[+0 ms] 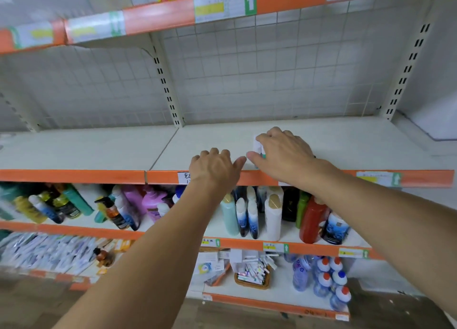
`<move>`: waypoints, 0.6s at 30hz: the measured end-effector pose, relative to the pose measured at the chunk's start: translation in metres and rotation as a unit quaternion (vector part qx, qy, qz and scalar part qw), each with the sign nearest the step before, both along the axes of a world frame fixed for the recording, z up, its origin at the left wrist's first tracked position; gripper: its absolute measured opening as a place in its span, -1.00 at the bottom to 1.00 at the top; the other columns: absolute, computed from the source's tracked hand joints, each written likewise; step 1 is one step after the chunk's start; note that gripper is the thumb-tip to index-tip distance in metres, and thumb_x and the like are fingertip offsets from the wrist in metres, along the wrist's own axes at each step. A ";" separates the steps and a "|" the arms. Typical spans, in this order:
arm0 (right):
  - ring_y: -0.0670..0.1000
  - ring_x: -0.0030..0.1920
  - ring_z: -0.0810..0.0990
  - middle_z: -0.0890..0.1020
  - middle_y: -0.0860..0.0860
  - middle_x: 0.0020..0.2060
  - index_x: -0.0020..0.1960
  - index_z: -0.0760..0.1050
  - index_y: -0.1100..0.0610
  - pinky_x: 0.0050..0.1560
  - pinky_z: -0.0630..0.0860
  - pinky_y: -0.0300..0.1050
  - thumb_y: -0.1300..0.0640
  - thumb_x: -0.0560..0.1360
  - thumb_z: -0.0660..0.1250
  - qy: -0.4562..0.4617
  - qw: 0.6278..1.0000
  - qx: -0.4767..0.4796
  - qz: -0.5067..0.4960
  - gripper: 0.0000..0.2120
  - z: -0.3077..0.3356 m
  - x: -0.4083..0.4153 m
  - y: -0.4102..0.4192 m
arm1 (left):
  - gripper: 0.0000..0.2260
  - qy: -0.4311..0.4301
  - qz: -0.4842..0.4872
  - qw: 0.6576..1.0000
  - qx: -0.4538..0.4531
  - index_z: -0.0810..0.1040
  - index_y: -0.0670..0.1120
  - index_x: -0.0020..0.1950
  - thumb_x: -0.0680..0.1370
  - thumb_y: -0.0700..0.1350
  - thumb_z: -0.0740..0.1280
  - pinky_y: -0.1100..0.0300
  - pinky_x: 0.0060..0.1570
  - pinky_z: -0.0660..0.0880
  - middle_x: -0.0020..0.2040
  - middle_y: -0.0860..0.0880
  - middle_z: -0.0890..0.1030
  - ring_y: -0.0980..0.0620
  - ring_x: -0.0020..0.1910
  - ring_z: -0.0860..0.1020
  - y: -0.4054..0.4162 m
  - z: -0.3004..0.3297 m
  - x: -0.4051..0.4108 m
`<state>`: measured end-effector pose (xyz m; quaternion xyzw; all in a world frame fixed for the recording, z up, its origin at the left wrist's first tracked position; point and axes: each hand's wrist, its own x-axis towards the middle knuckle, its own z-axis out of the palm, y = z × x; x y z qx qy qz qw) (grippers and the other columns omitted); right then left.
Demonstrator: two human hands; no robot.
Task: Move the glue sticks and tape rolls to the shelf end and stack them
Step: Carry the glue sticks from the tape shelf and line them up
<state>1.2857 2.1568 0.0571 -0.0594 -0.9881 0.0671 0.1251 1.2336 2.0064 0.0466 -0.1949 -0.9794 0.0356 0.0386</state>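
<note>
Most of what the right hand (284, 153) holds is hidden under its fingers: only a small white item with a teal edge (258, 147) peeks out at the left of the hand, too covered to say whether it is glue stick or tape. The fingers curl over it and pinch it, on the cream shelf (346, 143) near the front edge, right of the middle seam. The left hand (215, 168) rests just beside it, knuckles bent, fingertips curled down onto the shelf; I cannot tell whether it holds anything. The two thumbs nearly touch.

Below, the next shelf carries upright bottles (252, 215) on the right and toppled ones on the left, blurred. Lower still, a wicker basket (252, 279) holds small packets, with water bottles (329, 276) to its right.
</note>
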 end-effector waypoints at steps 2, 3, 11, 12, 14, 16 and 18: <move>0.16 0.26 0.46 0.48 0.10 0.27 0.34 0.47 0.10 0.10 0.39 0.03 -0.28 0.61 0.08 -0.021 1.000 0.008 0.020 -0.45 0.008 -0.003 -0.009 | -0.41 0.001 0.015 1.000 -0.008 0.41 -0.07 0.38 0.64 0.29 -0.13 0.02 0.16 0.35 0.27 -0.10 0.50 -0.12 0.25 0.44 -0.007 0.008 -0.001; 0.16 0.26 0.46 0.48 0.10 0.27 0.35 0.46 0.10 0.08 0.39 0.04 -0.29 0.61 0.07 -0.032 0.999 0.012 0.034 -0.44 0.011 -0.005 -0.014 | -0.41 0.003 0.023 1.000 -0.010 0.41 -0.07 0.39 0.64 0.29 -0.12 0.02 0.15 0.35 0.27 -0.10 0.50 -0.12 0.25 0.44 -0.011 0.011 -0.001; 0.14 0.27 0.47 0.52 0.08 0.26 0.36 0.46 0.08 0.09 0.42 0.04 -0.30 0.60 0.08 -0.071 0.988 0.041 0.129 -0.44 0.024 -0.039 -0.062 | -0.42 -0.003 0.125 0.992 -0.017 0.39 -0.08 0.39 0.63 0.29 -0.06 -0.02 0.22 0.34 0.32 -0.11 0.47 -0.13 0.30 0.42 -0.074 0.023 -0.009; 0.13 0.27 0.48 0.52 0.07 0.26 0.35 0.46 0.07 0.11 0.43 0.05 -0.30 0.60 0.08 -0.076 0.987 0.044 0.135 -0.44 0.024 -0.046 -0.068 | -0.43 -0.003 0.135 0.991 -0.015 0.39 -0.08 0.40 0.63 0.29 -0.05 -0.02 0.22 0.34 0.32 -0.11 0.47 -0.13 0.30 0.41 -0.082 0.026 -0.012; 0.12 0.27 0.48 0.53 0.05 0.26 0.34 0.47 0.05 0.12 0.45 0.05 -0.30 0.59 0.09 -0.084 0.984 0.049 0.147 -0.45 0.024 -0.061 -0.085 | -0.44 0.005 0.148 0.989 -0.016 0.38 -0.08 0.41 0.63 0.28 -0.03 -0.01 0.23 0.33 0.33 -0.10 0.46 -0.12 0.31 0.41 -0.101 0.033 -0.020; 0.12 0.28 0.48 0.53 0.04 0.26 0.34 0.47 0.04 0.11 0.46 0.04 -0.31 0.59 0.09 -0.088 0.980 0.057 0.168 -0.46 0.025 -0.079 -0.108 | -0.44 0.016 0.162 0.986 -0.025 0.37 -0.07 0.42 0.63 0.28 -0.02 -0.01 0.23 0.33 0.33 -0.10 0.46 -0.12 0.31 0.41 -0.124 0.040 -0.031; 0.12 0.27 0.49 0.53 0.04 0.27 0.35 0.47 0.05 0.11 0.47 0.03 -0.31 0.59 0.10 -0.091 0.975 0.059 0.192 -0.45 0.026 -0.098 -0.134 | -0.45 0.010 0.180 0.983 -0.043 0.36 -0.07 0.43 0.64 0.27 -0.01 0.00 0.23 0.33 0.34 -0.10 0.45 -0.12 0.32 0.40 -0.151 0.044 -0.044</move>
